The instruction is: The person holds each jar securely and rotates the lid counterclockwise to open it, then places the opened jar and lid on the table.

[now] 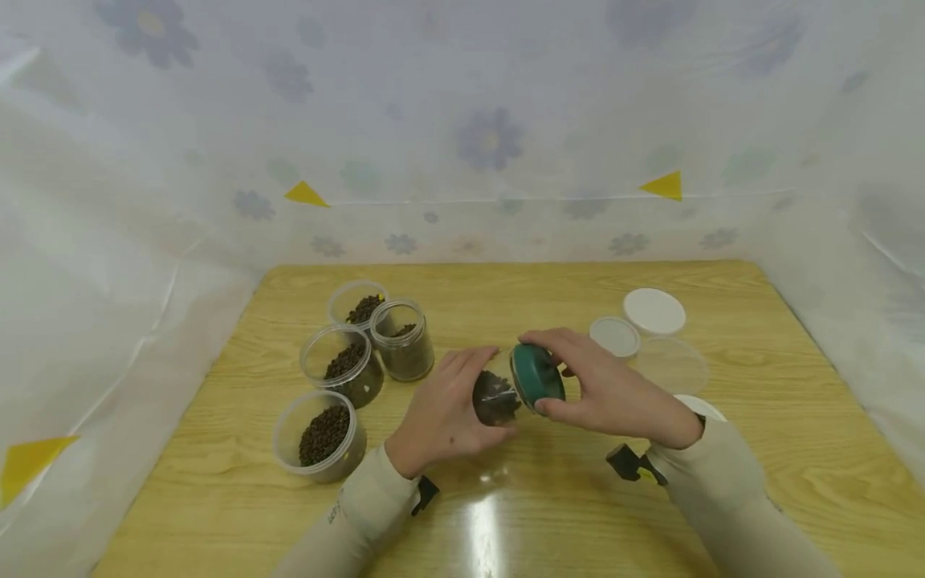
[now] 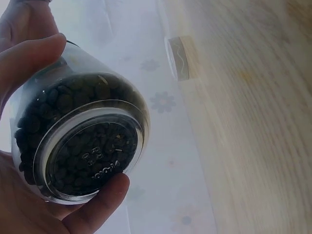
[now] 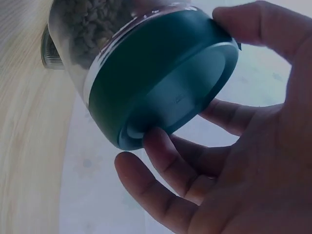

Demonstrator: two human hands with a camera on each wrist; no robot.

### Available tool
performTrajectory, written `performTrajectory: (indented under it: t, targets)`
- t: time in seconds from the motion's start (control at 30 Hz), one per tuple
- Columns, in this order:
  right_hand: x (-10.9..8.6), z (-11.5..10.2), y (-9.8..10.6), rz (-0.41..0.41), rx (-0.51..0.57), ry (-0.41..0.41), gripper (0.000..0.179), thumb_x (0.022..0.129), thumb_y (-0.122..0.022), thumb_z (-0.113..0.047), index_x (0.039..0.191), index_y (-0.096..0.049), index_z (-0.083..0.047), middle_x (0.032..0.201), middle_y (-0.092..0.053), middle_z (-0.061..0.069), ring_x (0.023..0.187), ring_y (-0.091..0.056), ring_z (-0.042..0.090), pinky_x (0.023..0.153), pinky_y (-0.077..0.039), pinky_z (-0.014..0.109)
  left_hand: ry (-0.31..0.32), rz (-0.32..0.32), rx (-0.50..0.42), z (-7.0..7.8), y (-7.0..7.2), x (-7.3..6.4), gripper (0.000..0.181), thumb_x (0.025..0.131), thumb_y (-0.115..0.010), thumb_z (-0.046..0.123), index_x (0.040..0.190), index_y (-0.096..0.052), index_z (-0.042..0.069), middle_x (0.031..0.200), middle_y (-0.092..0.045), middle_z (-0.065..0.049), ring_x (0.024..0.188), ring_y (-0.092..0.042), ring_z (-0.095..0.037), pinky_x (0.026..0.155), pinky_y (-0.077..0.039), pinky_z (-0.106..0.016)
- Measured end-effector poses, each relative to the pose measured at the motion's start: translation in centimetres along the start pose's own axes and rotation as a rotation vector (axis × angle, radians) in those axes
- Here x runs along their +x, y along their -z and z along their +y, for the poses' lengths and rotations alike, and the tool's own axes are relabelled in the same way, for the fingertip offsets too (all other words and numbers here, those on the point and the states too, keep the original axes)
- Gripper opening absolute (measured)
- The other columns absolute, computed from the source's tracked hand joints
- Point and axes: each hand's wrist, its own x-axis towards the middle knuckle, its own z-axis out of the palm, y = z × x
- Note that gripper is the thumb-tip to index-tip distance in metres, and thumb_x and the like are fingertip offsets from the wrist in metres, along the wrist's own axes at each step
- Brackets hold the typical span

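Note:
Over the middle of the table, my left hand (image 1: 448, 413) grips a clear jar (image 1: 495, 399) of dark beans, tilted on its side. Its embossed base faces the left wrist camera, with a thumb and finger spread around the jar (image 2: 87, 141). My right hand (image 1: 610, 393) holds the green lid (image 1: 536, 376) at the jar's mouth, thumb and fingertips at its rim. In the right wrist view the green lid (image 3: 161, 80) covers the mouth end, and beans show through the wall behind it.
Left on the table (image 1: 238, 482) stand several uncovered clear containers, including a front tub (image 1: 347, 459), a middle tub (image 1: 364, 385) and a taller jar (image 1: 406, 357), with brown beans inside. At right lie white lids (image 1: 654, 311) and a clear lid (image 1: 672, 365). Flowered sheeting (image 1: 491, 225) encloses the table.

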Motion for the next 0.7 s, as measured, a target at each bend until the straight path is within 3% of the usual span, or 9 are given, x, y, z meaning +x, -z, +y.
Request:
performTrajectory:
  t: [0.13, 0.23, 0.3, 0.4, 0.5, 0.6, 0.7]
  targets:
    - [-0.1, 0.0, 0.2, -0.037, 0.023, -0.03, 0.072, 0.091, -0.072, -0.034, 0.151, -0.037, -0.014, 0.142, -0.05, 0.007, 0.109, -0.057, 0.016, 0.085, -0.054, 0.033, 0.009, 0.0, -0.01, 0.0, 0.0, 0.0, 0.095, 0.061, -0.089, 0.048, 0.14, -0.05, 0.013, 0.133, -0.062, -0.004, 0.118, -0.06, -0.021, 0.09, -0.055, -0.036]
    - [-0.4, 0.0, 0.8, -0.058, 0.087, -0.102, 0.066, 0.098, -0.06, -0.04, 0.155, -0.031, -0.021, 0.149, -0.044, 0.006, 0.113, -0.055, 0.019, 0.081, -0.053, 0.031, 0.031, -0.005, -0.033, 0.0, 0.1, 0.0, 0.097, 0.06, -0.09, 0.047, 0.142, -0.049, 0.013, 0.134, -0.062, -0.003, 0.118, -0.059, -0.021, 0.09, -0.055, -0.036]
    - [-0.6, 0.1, 1.2, -0.034, 0.137, -0.135, 0.057, 0.104, -0.05, -0.036, 0.155, -0.03, -0.022, 0.152, -0.041, 0.007, 0.116, -0.055, 0.021, 0.082, -0.052, 0.033, 0.051, -0.006, -0.051, 0.0, 0.2, 0.0, 0.098, 0.06, -0.09, 0.047, 0.142, -0.048, 0.014, 0.134, -0.062, -0.003, 0.119, -0.058, -0.021, 0.089, -0.055, -0.036]
    - [-0.6, 0.4, 1.6, 0.064, 0.195, -0.12, 0.042, 0.108, -0.037, -0.017, 0.15, -0.038, -0.016, 0.146, -0.049, 0.009, 0.11, -0.059, 0.019, 0.085, -0.053, 0.033, 0.074, -0.009, -0.064, 0.0, 0.4, -0.1, 0.099, 0.06, -0.091, 0.046, 0.144, -0.047, 0.015, 0.135, -0.061, -0.002, 0.121, -0.058, -0.021, 0.091, -0.054, -0.038]
    - [-0.4, 0.7, 1.5, 0.175, 0.256, -0.075, 0.041, 0.102, -0.028, 0.003, 0.136, -0.051, -0.007, 0.131, -0.059, 0.012, 0.103, -0.064, 0.016, 0.087, -0.056, 0.027, 0.08, 0.001, -0.064, 0.0, 0.5, -0.1, 0.099, 0.059, -0.091, 0.046, 0.143, -0.048, 0.016, 0.135, -0.061, -0.002, 0.122, -0.057, -0.021, 0.091, -0.054, -0.039]
    - [-0.2, 0.9, 1.0, 0.266, 0.315, -0.045, 0.045, 0.096, -0.023, 0.013, 0.118, -0.058, -0.005, 0.117, -0.063, 0.009, 0.101, -0.066, 0.011, 0.087, -0.057, 0.025, 0.075, 0.01, -0.063, 0.0, 0.5, -0.1, 0.098, 0.059, -0.091, 0.045, 0.143, -0.048, 0.017, 0.134, -0.061, -0.002, 0.122, -0.057, -0.021, 0.09, -0.055, -0.039]
    - [0.0, 1.0, 0.4, 0.337, 0.326, 0.008, 0.039, 0.092, -0.023, 0.017, 0.1, -0.055, -0.003, 0.114, -0.065, 0.008, 0.104, -0.066, 0.006, 0.089, -0.057, 0.024, 0.069, 0.012, -0.061, -0.1, 0.4, -0.1, 0.097, 0.06, -0.091, 0.045, 0.143, -0.048, 0.016, 0.134, -0.062, -0.003, 0.121, -0.058, -0.021, 0.089, -0.055, -0.039]
